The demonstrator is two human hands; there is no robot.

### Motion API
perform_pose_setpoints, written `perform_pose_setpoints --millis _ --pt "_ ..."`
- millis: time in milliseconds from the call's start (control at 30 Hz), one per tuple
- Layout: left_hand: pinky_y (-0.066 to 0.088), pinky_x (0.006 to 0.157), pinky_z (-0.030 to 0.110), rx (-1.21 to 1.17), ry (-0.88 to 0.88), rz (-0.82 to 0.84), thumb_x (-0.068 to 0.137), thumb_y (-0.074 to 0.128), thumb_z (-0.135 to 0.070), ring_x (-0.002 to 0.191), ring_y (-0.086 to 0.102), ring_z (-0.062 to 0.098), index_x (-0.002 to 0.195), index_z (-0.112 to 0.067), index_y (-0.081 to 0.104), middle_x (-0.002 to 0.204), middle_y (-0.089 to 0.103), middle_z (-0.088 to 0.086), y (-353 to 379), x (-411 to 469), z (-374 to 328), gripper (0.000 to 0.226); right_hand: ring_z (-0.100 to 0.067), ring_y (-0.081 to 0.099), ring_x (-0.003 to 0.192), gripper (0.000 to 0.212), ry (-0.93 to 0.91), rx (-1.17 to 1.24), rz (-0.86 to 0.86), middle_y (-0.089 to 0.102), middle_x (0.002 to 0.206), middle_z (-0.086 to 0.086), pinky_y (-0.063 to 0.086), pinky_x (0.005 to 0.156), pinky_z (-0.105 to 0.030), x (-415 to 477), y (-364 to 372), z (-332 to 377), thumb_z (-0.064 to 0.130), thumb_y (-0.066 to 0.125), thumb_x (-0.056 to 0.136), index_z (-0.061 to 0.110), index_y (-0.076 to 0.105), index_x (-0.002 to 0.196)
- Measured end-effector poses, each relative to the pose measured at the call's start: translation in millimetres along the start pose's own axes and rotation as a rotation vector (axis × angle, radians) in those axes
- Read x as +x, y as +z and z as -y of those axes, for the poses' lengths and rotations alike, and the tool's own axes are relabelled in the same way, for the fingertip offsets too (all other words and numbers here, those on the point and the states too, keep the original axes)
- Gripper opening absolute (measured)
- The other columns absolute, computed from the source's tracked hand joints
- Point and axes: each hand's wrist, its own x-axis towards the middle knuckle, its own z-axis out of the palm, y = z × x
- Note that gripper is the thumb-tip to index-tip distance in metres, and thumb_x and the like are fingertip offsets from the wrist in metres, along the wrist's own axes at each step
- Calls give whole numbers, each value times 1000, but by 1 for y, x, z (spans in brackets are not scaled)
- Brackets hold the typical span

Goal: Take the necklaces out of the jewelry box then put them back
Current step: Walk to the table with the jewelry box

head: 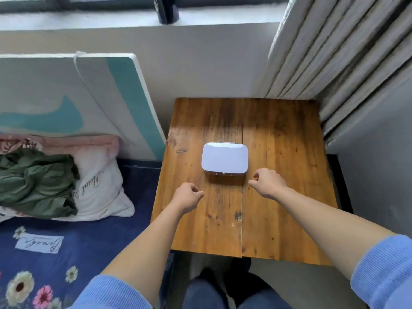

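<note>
A pale lilac jewelry box point(224, 158) with rounded corners lies closed in the middle of the wooden table point(278, 197), its small clasp facing me. No necklaces are visible. My left hand point(188, 196) hovers just short of the box's near left corner, fingers curled in and holding nothing. Close to the box's near right corner, my right hand point(268, 181) is loosely curled too, thumb and fingers bent, nothing in it. Neither hand touches the box.
A bed with a dark blue flowered sheet point(66, 253), a white pillow point(100, 188) and a green garment point(38, 186) borders the table's left edge. Grey curtains point(345, 63) hang at the right. A small metal pin point(181, 150) lies left of the box.
</note>
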Motion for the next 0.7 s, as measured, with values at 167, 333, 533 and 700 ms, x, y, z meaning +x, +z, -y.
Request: perform_pose_setpoints --millis 167,333,533,700 --pt "57 87 42 -134 -101 -34 96 51 -24 99 63 26 127 -14 52 115 63 9 -3 69 -11 33 -20 55 81 39 103 182 -62 62 104 -3 37 55 -22 50 15 7 34 59 91 14 56 124" --pt "45 104 47 -177 -167 21 94 50 -22 129 49 35 148 -14 31 149 41 12 8 133 -21 58 -32 53 112 51 263 342 -29 54 135 -11 42 81 -34 87 40 15 26 53 92 11 41 139" --pt "50 87 41 -163 -90 85 89 38 -5 101 59 34 107 -9 56 115 64 13 20 148 -30 26 -32 55 103 38 317 454 -37 62 121 -9 48 83 -36 95 59 27 9 43 90 12 54 126" --pt "47 102 38 -125 9 5 92 44 -7 109 54 20 116 -12 58 122 57 5 17 132 -33 28 -26 56 88 29 278 391 -101 65 112 -6 47 66 -31 87 47 33 10 42 93 17 59 116"
